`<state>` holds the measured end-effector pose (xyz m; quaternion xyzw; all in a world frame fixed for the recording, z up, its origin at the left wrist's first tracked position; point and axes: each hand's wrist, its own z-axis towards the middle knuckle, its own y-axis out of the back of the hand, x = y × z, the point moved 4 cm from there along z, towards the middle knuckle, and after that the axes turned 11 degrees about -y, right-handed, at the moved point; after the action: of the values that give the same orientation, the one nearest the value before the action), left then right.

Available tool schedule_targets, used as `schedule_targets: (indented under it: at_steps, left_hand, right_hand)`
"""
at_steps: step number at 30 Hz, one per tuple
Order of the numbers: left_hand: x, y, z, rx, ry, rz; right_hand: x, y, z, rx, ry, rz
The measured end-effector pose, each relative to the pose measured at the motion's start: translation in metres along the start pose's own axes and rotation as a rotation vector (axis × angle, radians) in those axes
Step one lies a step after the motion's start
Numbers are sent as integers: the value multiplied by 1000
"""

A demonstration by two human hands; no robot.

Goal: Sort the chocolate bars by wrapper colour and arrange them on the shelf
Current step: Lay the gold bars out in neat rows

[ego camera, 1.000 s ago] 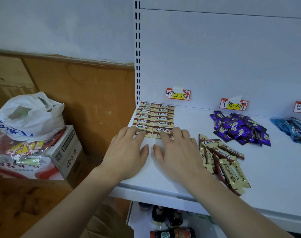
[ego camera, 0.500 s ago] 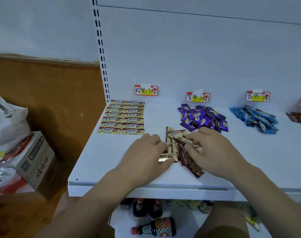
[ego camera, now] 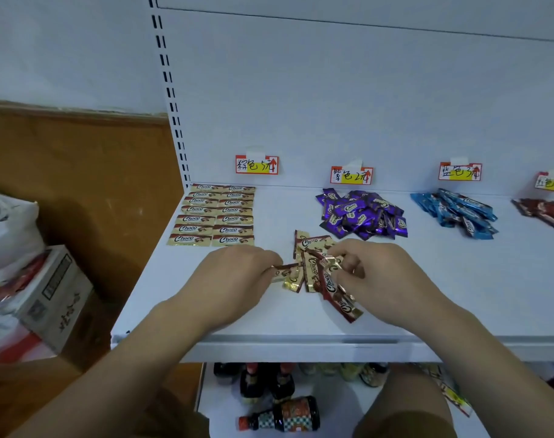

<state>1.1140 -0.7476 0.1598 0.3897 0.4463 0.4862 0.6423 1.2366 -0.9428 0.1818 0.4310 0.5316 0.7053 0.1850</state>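
Both hands have left the neat grid and now work at the loose pile of gold-and-brown bars (ego camera: 316, 270) near the front middle of the white shelf (ego camera: 458, 295). A second ago they lay flat with fingers spread against the front row of the arranged gold bars (ego camera: 215, 213); half a second ago they had already reached the pile, and since then little differs beyond a slightly closer grip. The left hand (ego camera: 234, 279) has its fingers curled and pinches the end of one bar at the pile's left edge. The right hand (ego camera: 379, 276) curls over the pile's right side, fingertips pinching a wrapper near the top. The arranged gold bars lie in two tidy columns at the shelf's back left corner, under a price tag (ego camera: 257, 165), unchanged. To the right sit the purple bars (ego camera: 360, 213) in a heap, then the blue bars (ego camera: 458, 210), then the red bars (ego camera: 547, 210) at the frame edge, all well apart from the hands.
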Motion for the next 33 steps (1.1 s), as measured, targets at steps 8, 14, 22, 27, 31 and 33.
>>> schedule_targets:
  at_steps: [8,14,22,27,31,33]
  left_hand:
    - [54,20,-33,-43,316,-168]
    - [59,28,-53,-66,315,-94]
    - [41,13,-63,-164,178,49]
    - [33,10,-65,-86,136,206]
    - [39,17,-76,-54,229,232]
    - [42,22,-82,-48,290,227]
  right_hand:
    - [61,-24,-1,-279,342,139]
    - [82,-76,2,-271,547,-73]
    - [62,-60,-3,-451,377,-15]
    - [77,-79,-14,-214,399,-163]
    - [88,-82,-12,-233,333,-219]
    - [94,-86,-8,-236,291,-233]
